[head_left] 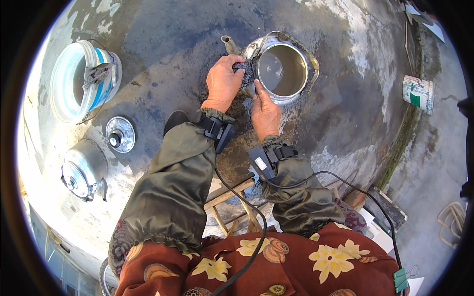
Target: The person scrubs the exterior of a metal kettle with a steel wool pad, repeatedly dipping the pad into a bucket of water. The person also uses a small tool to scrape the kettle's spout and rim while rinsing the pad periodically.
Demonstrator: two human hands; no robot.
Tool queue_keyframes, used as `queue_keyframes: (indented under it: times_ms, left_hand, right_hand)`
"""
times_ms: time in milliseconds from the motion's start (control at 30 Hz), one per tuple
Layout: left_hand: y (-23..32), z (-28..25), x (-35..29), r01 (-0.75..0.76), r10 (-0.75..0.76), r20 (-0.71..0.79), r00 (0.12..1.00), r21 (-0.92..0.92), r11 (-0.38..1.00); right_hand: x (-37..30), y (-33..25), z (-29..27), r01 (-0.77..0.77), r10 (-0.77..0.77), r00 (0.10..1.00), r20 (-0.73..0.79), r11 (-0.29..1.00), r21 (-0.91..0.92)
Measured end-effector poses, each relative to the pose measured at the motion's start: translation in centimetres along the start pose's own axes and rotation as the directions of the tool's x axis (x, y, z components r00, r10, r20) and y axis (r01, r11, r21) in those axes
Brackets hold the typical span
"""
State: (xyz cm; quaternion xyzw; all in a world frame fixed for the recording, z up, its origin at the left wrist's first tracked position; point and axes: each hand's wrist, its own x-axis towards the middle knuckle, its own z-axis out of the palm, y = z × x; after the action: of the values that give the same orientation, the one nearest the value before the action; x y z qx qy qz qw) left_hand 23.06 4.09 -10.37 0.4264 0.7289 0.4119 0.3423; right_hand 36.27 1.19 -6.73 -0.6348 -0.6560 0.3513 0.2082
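A metal kettle (286, 99) stands lidless on the wet ground in front of me, its spout (228, 44) toward the far left. Its round mouth faces up, and the inside looks dull and brownish. My left hand (224, 81) grips a dark grey scouring pad (243, 74) and presses it against the kettle's left side, near the base of the spout. My right hand (265, 112) has its fingers closed on the near left edge of the rim, thumb and fingertips partly hidden. The kettle's hinged handle leans to the far right side.
On the left is a white bucket (111, 86) with blue stripes and a grey cloth (96, 75) over its rim. A loose lid (127, 135) and a second lidded metal kettle (94, 160) lie nearer. A paint-stained pail (418, 94) stands at right; cables (340, 176) trail from both wrists.
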Motion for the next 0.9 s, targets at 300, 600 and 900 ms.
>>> queue_keyframes:
  times_ms: [300,600,900]
  left_hand:
    - [1.0,0.2,0.2,-0.110,0.111,-0.054,0.992,0.029,0.994]
    - [0.8,0.5,-0.6,0.024,-0.024,-0.001,1.000,0.022,0.999]
    - [0.4,0.8,-0.3,0.028,-0.028,-0.030,0.999,0.004,1.000]
  right_hand:
    - [0.3,-1.4,-1.6,-0.028,0.045,0.997,0.062,0.969,-0.247]
    - [0.0,-1.3,-1.3,0.026,-0.003,0.997,0.077,0.955,-0.295]
    - [1.1,-2.3,-1.8,-0.014,0.031,0.999,0.037,0.923,-0.385]
